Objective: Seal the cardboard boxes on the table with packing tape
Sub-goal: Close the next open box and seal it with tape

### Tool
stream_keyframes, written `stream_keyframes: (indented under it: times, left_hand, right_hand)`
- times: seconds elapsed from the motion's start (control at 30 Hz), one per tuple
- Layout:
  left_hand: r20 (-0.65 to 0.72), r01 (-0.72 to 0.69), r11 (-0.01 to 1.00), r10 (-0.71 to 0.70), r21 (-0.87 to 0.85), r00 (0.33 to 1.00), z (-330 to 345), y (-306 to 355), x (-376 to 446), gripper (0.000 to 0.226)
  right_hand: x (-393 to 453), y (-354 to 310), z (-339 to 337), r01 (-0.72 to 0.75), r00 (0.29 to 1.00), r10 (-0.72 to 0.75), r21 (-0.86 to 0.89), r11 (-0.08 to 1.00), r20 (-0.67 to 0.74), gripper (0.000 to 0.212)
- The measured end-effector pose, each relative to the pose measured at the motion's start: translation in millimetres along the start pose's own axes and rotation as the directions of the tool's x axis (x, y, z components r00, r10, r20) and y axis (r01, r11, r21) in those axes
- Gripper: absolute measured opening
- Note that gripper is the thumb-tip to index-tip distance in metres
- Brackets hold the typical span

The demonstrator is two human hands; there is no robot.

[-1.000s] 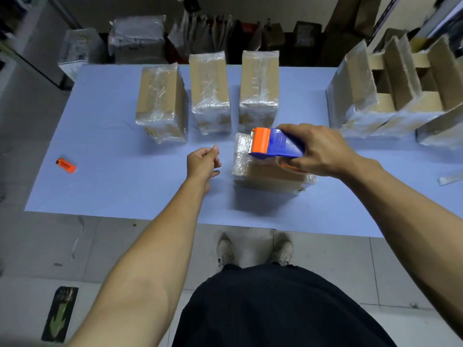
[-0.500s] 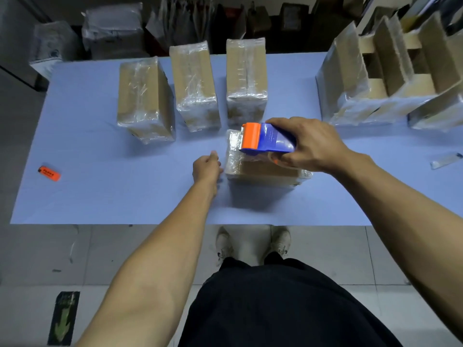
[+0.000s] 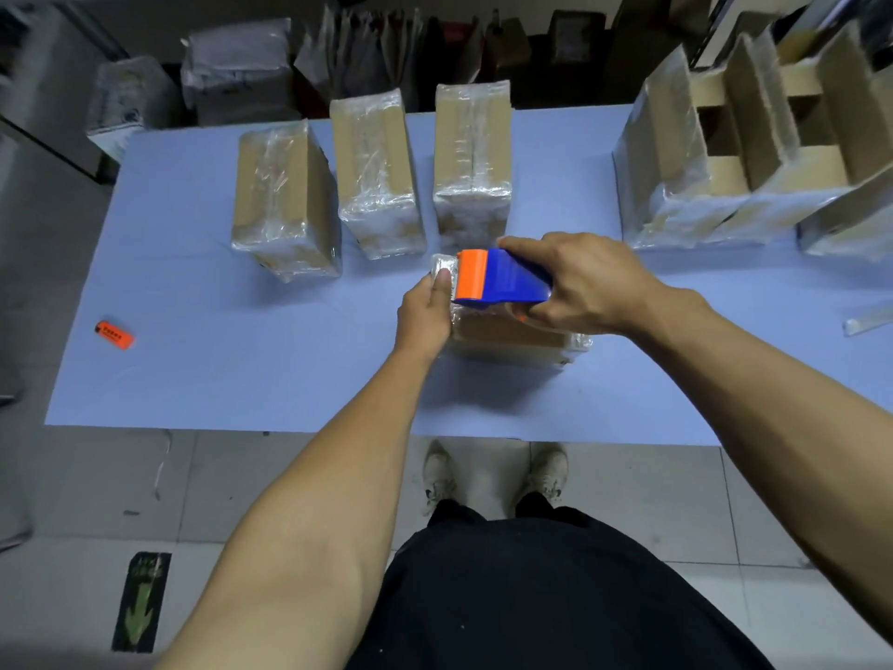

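The right hand (image 3: 587,282) grips the tape dispenser (image 3: 502,281) on the near box (image 3: 512,338). Left of that grip, the left hand (image 3: 427,314) touches the box's end. Behind it stand three wrapped boxes (image 3: 374,174); far left lies a lighter (image 3: 114,334).

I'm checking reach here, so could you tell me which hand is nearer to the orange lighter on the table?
Left. The left hand rests against the near box's left end, on the orange lighter's side; the right hand grips the tape dispenser over that box, farther away.
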State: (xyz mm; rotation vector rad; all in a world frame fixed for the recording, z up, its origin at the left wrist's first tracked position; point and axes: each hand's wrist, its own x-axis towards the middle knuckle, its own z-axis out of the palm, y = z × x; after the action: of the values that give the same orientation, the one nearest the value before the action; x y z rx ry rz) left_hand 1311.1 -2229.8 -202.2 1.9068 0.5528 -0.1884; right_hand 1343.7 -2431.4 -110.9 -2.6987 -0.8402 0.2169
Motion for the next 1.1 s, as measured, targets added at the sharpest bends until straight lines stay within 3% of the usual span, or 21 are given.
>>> stream_keyframes:
  times: [0.4,0.63,0.93,1.03,1.1]
  left_hand:
    - [-0.129,-0.017,0.998,0.024,0.056,0.991,4,6,-7,0.037]
    - [-0.159,-0.015,0.997,0.026,0.072,0.987,1,5,-11,0.039]
    - [-0.171,0.022,0.991,0.001,0.130,0.985,-36,-12,-2,0.046]
    - [-0.187,0.014,0.942,0.052,0.335,0.981,-32,-5,-5,0.042]
    - [-0.236,0.042,0.769,0.144,0.638,0.961,-28,2,-7,0.051]
  right_hand:
    - [-25,15,-9,-0.006,1.000,0.004,-0.091,0.996,-0.018,0.079]
    - [-51,48,-12,-0.041,0.999,0.042,-0.113,0.993,0.003,0.074]
    - [-77,69,17,-0.111,0.993,0.112,0.036,0.993,-0.024,0.069]
    - [-77,71,23,-0.115,0.991,0.117,0.049,0.992,-0.057,0.068]
    - [-78,72,25,-0.105,0.992,0.108,0.052,0.993,-0.062,0.067]
